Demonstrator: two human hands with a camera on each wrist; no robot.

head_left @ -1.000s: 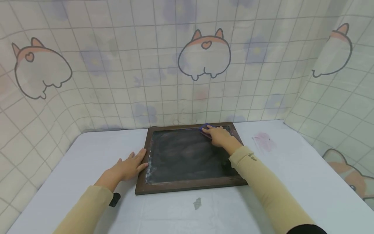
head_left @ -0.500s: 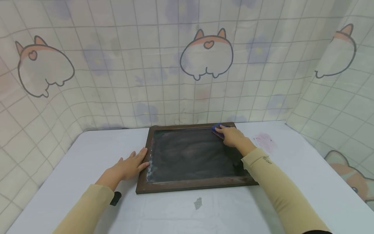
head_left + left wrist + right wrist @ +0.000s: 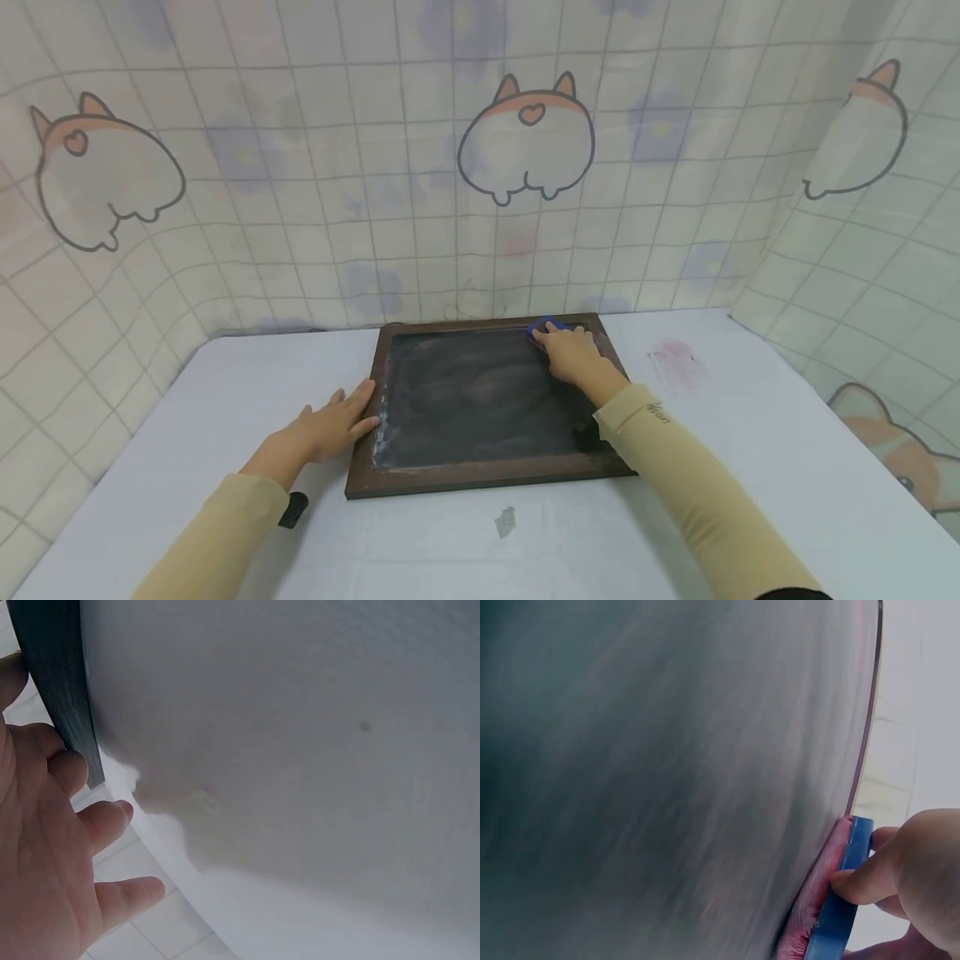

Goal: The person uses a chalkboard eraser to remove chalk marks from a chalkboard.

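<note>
A chalkboard (image 3: 480, 400) with a brown wooden frame lies on the white table, its dark surface streaked with faint chalk haze. At its far right corner my right hand (image 3: 573, 357) grips a blue chalkboard eraser (image 3: 838, 919), whose pink, dusty pad presses against the board. Thumb and fingers hold the eraser's blue back from both sides in the right wrist view. My left hand (image 3: 322, 429) rests with spread, straight fingers on the left side of the frame; in the left wrist view the fingers (image 3: 109, 825) lie along the frame's edge (image 3: 64, 697).
White chalk residue (image 3: 382, 433) lines the board's left inner edge. A pink smudge (image 3: 677, 364) marks the white table (image 3: 750, 417) to the right, and a grey-green patch (image 3: 506, 522) lies in front. A patterned curtain (image 3: 337, 192) rises behind and at both sides.
My right hand slid the eraser right along the board's far edge, then slightly back left. My left hand has stayed on the frame.
</note>
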